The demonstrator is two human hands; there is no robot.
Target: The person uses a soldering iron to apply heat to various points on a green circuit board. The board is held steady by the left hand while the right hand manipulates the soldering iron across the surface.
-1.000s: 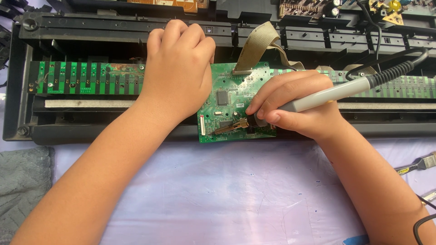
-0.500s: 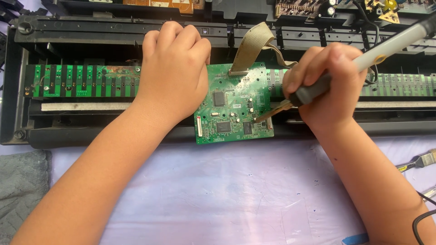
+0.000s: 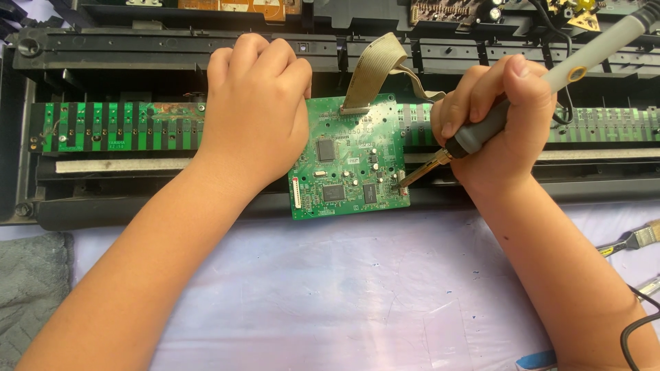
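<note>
A square green circuit board point(image 3: 347, 161) with black chips lies on an opened black keyboard chassis point(image 3: 137, 48). A beige ribbon cable point(image 3: 375, 69) plugs into the board's top edge. My left hand point(image 3: 254, 113) rests as a loose fist on the board's left edge, pressing it down. My right hand point(image 3: 498, 124) grips a soldering iron point(image 3: 481, 134) with a dark grip and pale handle; its metal tip point(image 3: 412, 178) touches the board's right edge near a small connector.
A long green contact strip point(image 3: 110, 127) runs along the chassis on both sides of the board. A pale cloth point(image 3: 330, 288) covers the table in front. A grey towel point(image 3: 31, 288) lies at left, a small brush point(image 3: 636, 240) and a black cord point(image 3: 636, 330) at right.
My right hand has lifted off the board and moved right, tilting the iron steeply so only its tip meets the board's right edge. The left hand has stayed in place.
</note>
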